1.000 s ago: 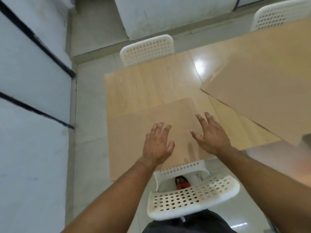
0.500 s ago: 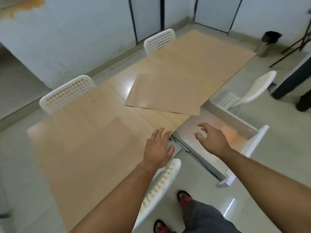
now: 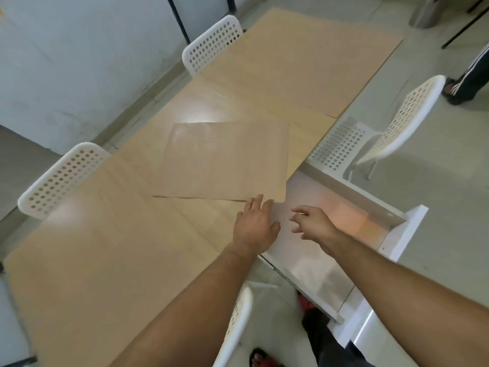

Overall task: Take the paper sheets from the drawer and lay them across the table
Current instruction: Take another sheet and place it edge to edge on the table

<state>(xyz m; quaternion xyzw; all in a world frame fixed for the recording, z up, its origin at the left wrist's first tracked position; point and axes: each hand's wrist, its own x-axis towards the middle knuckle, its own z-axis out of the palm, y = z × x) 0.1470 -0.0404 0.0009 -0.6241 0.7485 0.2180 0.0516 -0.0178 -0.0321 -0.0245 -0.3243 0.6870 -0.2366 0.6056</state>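
Note:
A long wooden table (image 3: 209, 102) carries several brown paper sheets. One large sheet (image 3: 87, 258) covers the near left end, a tilted sheet (image 3: 227, 160) lies in the middle with a corner over the table edge, and another sheet (image 3: 304, 56) covers the far end. A white drawer (image 3: 407, 234) stands pulled out from the table's right side; its bottom looks bare. My left hand (image 3: 255, 226) hovers flat at the table edge by the tilted sheet's near corner, holding nothing. Over the drawer, my right hand (image 3: 315, 225) is spread and holds nothing.
White perforated chairs stand around the table: two on the far side (image 3: 211, 43) (image 3: 60, 178), one on the right (image 3: 391, 128), one under my left forearm (image 3: 235, 329). A person's leg (image 3: 471, 75) is at the far right. My feet in red sandals (image 3: 262, 358) are on the tiled floor.
My view has swung right from the near left sheet to the drawer. Both hands left that sheet and moved to the table edge and over the drawer.

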